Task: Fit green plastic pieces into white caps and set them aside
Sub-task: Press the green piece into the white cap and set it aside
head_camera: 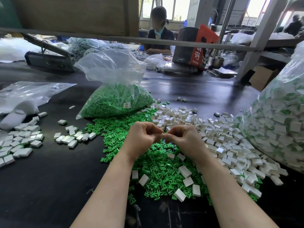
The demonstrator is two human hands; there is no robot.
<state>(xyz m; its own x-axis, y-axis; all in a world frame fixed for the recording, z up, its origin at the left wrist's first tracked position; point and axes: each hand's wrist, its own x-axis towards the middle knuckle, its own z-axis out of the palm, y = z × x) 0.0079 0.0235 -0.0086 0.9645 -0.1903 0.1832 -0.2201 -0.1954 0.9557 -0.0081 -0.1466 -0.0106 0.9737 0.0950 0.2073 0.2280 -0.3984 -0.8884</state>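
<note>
My left hand (142,137) and my right hand (182,139) meet fingertip to fingertip above a heap of loose green plastic pieces (154,171). Between the fingertips shows a small white cap (162,135), pinched from both sides; whether a green piece sits in it is hidden by my fingers. Loose white caps (218,137) lie piled to the right of the green heap. A group of white caps (21,140) lies on the table at the left, with another small cluster (74,137) closer to the middle.
An open clear bag of green pieces (118,99) stands behind the heap. A large clear bag of white caps (279,122) fills the right edge. Empty plastic bags (28,94) lie far left. Another person (158,33) sits across the dark table (49,178).
</note>
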